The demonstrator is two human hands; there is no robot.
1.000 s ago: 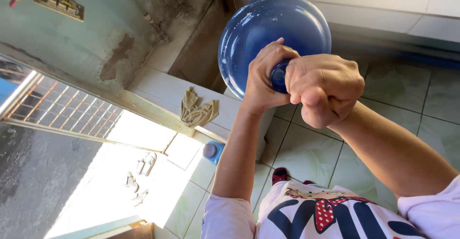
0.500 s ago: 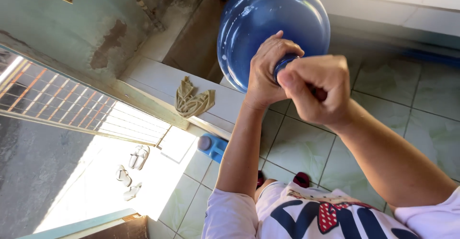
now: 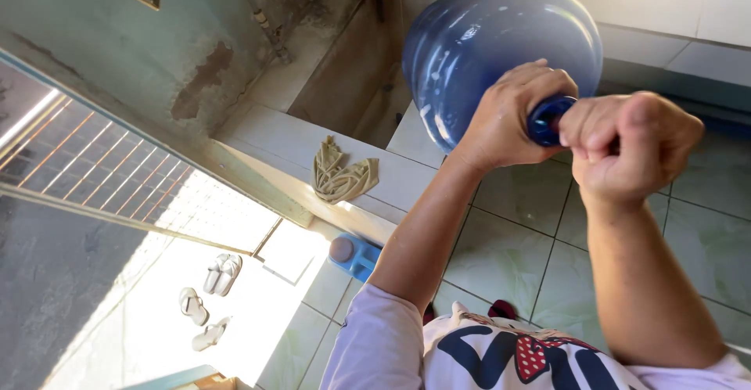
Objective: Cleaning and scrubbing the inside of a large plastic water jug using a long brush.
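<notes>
Closest to me, the right hand [image 3: 630, 143] is balled into a tight fist right at the bottle's mouth; whether it pinches the cap I cannot tell. The left hand [image 3: 508, 116] stays wrapped around the dark blue neck [image 3: 546, 120]. The big blue water bottle [image 3: 485, 53] has swung higher and nearer than a second ago, lifted off the green tiled floor [image 3: 516, 226]. Beyond, a crumpled rag [image 3: 340, 175] lies on the white step [image 3: 266, 143], sandals [image 3: 207, 300] in the sunlight.

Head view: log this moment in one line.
left hand: grips blue water jug neck | right hand: fist at cap | floor: green tiles
</notes>
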